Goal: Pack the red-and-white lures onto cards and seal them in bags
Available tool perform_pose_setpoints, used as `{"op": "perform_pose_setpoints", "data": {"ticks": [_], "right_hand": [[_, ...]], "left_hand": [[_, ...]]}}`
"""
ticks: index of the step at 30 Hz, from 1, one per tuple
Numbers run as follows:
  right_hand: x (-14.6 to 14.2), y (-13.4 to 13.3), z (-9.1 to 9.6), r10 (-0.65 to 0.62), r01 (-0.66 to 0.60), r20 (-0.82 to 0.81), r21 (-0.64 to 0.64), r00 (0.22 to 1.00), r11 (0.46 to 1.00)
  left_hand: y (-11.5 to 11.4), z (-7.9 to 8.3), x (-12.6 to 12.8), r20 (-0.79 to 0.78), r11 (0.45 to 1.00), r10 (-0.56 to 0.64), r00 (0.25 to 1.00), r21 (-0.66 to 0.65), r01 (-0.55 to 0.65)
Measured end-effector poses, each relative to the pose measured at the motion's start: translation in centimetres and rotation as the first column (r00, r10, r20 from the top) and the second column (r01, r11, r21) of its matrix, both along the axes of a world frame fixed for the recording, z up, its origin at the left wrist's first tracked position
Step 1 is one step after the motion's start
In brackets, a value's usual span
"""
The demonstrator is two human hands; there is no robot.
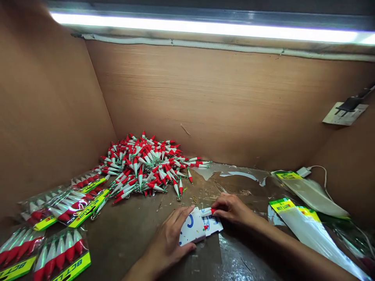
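Note:
My left hand [170, 242] grips a small white card [191, 230] with blue marks, thumb under its lower edge and fingers over its top. My right hand [230, 208] pinches a red-and-white lure [207, 212] and holds it against the card's upper right part. Both hands rest on the worn brown table near its front middle. A big heap of red-and-white lures [146, 166] lies behind the hands, to the left.
Filled clear packs of lures with yellow labels [73, 205] lie at the left, more [58, 255] at the front left. Empty clear bags with yellow headers [304, 222] lie at the right. Brown board walls close in the table; a white charger [303, 171] sits at the back right.

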State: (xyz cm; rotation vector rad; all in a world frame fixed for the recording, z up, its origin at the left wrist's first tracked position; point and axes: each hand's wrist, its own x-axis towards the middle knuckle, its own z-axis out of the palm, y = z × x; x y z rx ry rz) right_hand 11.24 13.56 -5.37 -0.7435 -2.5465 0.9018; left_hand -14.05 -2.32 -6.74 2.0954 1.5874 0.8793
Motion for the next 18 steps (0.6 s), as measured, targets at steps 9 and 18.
{"op": "perform_pose_setpoints", "data": {"ticks": [9, 18], "right_hand": [[-4.1, -1.1, 0.1, 0.369, -0.376, 0.076, 0.101, 0.926, 0.921], [-10.3, 10.5, 3.3, -0.272, 0.149, 0.235, 0.438, 0.933, 0.887]], "left_hand": [[0.1, -0.4, 0.0, 0.027, 0.999, 0.032, 0.999, -0.024, -0.031], [0.2, -1.5, -0.3, 0.014, 0.999, 0.046, 0.999, -0.019, -0.046]]}}
